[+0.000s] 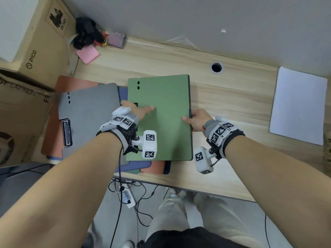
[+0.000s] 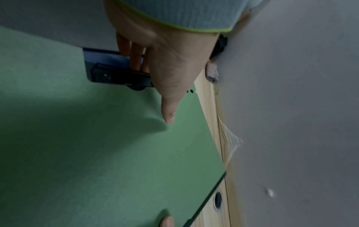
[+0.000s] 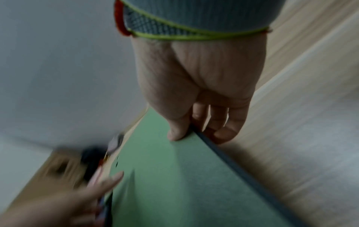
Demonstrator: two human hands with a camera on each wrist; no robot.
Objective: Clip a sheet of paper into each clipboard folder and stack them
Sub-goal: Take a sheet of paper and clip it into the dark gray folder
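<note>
held by the right hand (image 1: pixel 196 120) at the right long edge of the green folder (image 1: pixel 161 104), thumb on top and fingers (image 3: pixel 229 122) curled under that edge, so pinched tight there. held on the other side by the left hand (image 1: pixel 138 111), thumb flat on the green cover, fingers (image 2: pixel 134 53) tucked over the left edge next to the black clip (image 2: pixel 120 76); looked like a grip, though the tips were hidden. lay in the middle of the wooden desk (image 1: pixel 223 90), long side running away from the body, closed, partly on top of a messy pile with the gray folder (image 1: pixel 86 111) and the orange folder (image 1: pixel 71 81) to the left. sat far off to the right, well apart from both hands: the white paper (image 1: pixel 299 106), also long way away from the body. nearer to the right hand than the left, so probably a job for the right hand to fetch a sheet once the cover was opened
</note>
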